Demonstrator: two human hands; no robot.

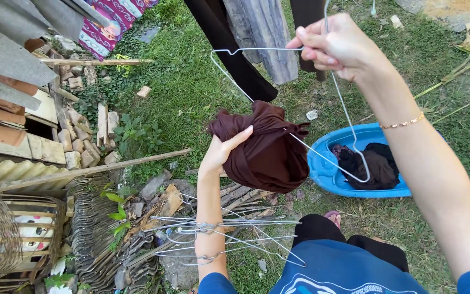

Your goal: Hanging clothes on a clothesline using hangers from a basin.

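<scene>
My left hand (225, 148) grips a bunched dark brown garment (265, 146) at chest height. Several more wire hangers (218, 235) are slung over my left forearm. Up at the top right, my right hand (337, 44) pinches a thin white wire hanger (295, 95) by its hook end; the hanger's frame slants down across the brown garment. A gold bracelet sits on my right wrist. Below and to the right, a blue plastic basin (322, 169) on the grass holds dark wet clothes (370, 163).
Dark and grey garments (257, 38) hang from a line at the top. At the left are stacked corrugated sheets, bricks, wood planks and a wicker frame (12, 239). Grass covers the ground on the right. My foot in a sandal (333, 218) shows near the basin.
</scene>
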